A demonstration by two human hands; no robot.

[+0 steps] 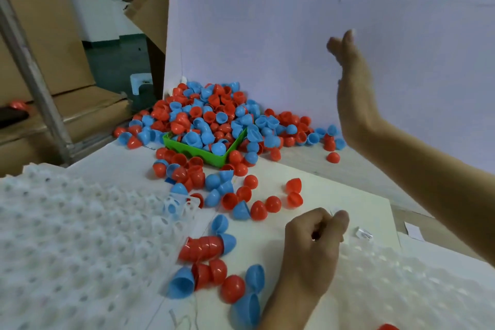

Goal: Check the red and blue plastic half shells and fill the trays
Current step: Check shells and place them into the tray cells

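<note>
The left hand (313, 252) is sitting low at about 5 o'clock, fingers curled into a loose fist with the thumb tucked against the forefinger; can't really tell if it's pinching anything, something thin might be in there but it's too blurry; the right hand (353, 91) is hanging up in the air at 2 o'clock, fingers straight and held together, touching nothing, in front of the white board (267, 21). Just at 9 o'clock from the left hand a red stack (201, 248) of nested shells is lying on its side with a blue one at its end, and loose shells (241, 203) are lying scattered around it on the sheet (334, 190); further out at 12 o'clock the big pile (211, 112) of red and blue shells is spilling over a green bin (203, 155) and leaning against the board. The left tray (75, 236) is taking up the whole 8 o'clock side, white and bumpy, looking unfilled as far as I can see; the right tray (401, 289) is sitting at 4 o'clock, blurry; cardboard boxes (40, 35) are stacked way out at 10 o'clock.
</note>
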